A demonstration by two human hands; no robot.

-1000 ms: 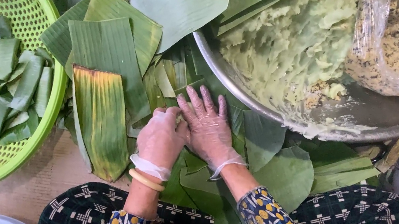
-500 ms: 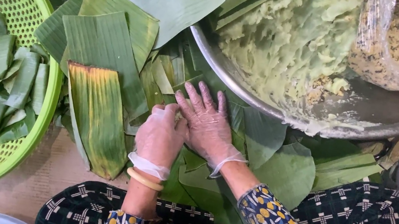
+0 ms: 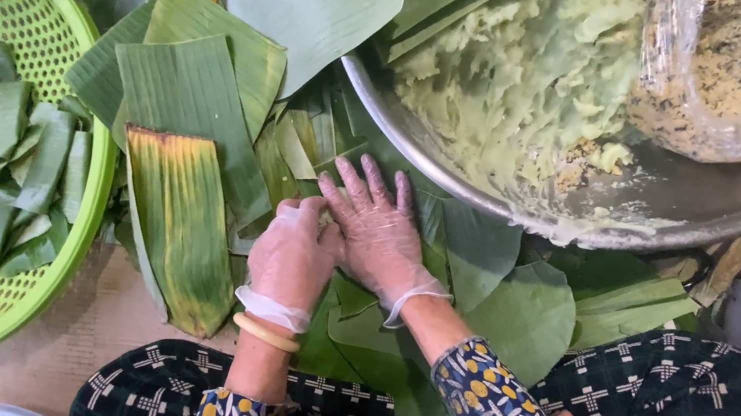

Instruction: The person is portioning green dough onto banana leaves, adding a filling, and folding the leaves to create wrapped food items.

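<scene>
Banana leaf pieces [image 3: 352, 311]: thin, light, pliable, tear-prone along the grain; lying under both gloved hands; left hand [image 3: 292, 260] fingers curled over a fold, right hand [image 3: 379, 230] fingers spread flat, gripping nothing; best taken by an edge.

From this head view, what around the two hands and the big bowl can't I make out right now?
- What lies under the left hand and right hand: the gloved palms cover it, so any grip is unclear.
- The metal bowl: cut off by the top and right edges.
- The filling in the plastic bag: blurred by the crinkled film.
- The green basket: its left side runs out of frame.
</scene>
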